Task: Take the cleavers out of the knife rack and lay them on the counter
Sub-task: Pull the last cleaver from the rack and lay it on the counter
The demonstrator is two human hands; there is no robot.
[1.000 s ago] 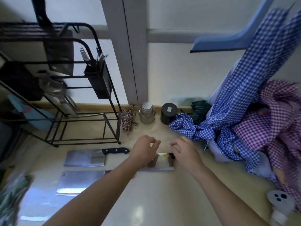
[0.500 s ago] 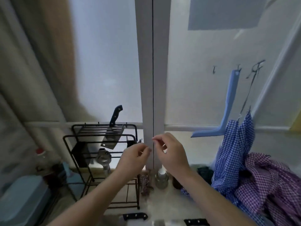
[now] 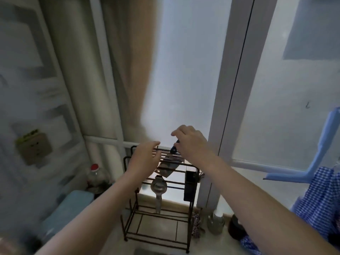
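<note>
Still slotted in the top of the black wire knife rack [image 3: 161, 196], one cleaver [image 3: 166, 167] stands with its blade hanging down through the upper bars and its dark handle [image 3: 173, 148] poking up above them. The right hand [image 3: 191, 142] is at that handle, fingers curled over its top; motion blur hides whether the grip has fully closed, so I cannot tell if it is clenched or only touching. The left hand [image 3: 144, 159] hovers just beside the rack's top bars, palm toward the blade, fingers spread and holding nothing.

Below the cleaver, inside the rack, a metal ladle [image 3: 158, 186] hangs — and a dark utensil holder [image 3: 190, 184] is hooked on the rack's right side. A red-capped bottle [image 3: 95, 176] stands to the rack's left; a small jar [image 3: 216, 220] sits on the counter [image 3: 156, 225] to its right.

To do this step well, I judge the right hand should wrap the handle firmly and draw straight up along the slot, so the blade clears the bars without scraping — the left hand steadying the light rack, fingers kept off the edge, before the cleaver is laid flat on the counter.
</note>
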